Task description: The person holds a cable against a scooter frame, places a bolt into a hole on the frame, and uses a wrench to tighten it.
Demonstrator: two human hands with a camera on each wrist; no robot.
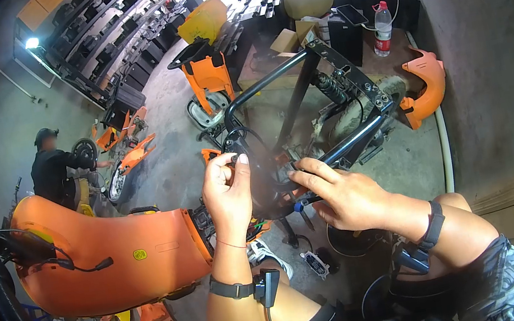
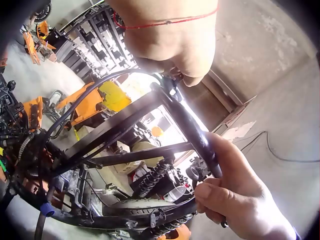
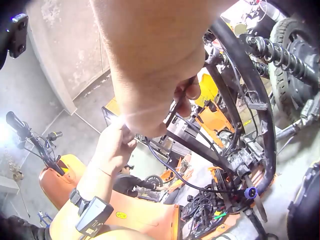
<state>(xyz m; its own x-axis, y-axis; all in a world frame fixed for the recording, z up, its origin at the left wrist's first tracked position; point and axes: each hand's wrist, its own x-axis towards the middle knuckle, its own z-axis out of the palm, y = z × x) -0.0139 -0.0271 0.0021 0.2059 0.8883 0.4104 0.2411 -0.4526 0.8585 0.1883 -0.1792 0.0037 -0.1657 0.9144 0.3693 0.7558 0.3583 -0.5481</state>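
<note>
My left hand [image 1: 227,195] is raised over the near part of a black scooter frame [image 1: 361,136], thumb and forefinger pinching the small dark end of a black cable. In the left wrist view the cable [image 2: 102,78] arcs away from those fingers and down along the frame. My right hand [image 1: 354,199] grips a black frame tube; in the left wrist view its thumb lies on the near side and the other fingers pass behind. Low on the frame hangs a blue plug [image 3: 250,192]. A shock absorber [image 2: 152,179] with a coil spring sits inside the frame.
An orange scooter body [image 1: 110,251] with handlebars stands at left. Beyond it a person [image 1: 56,167] crouches by a wheel. An orange fender [image 1: 427,86] leans at right, near a water bottle [image 1: 383,29]. Shelves [image 1: 109,32] of black parts line the back.
</note>
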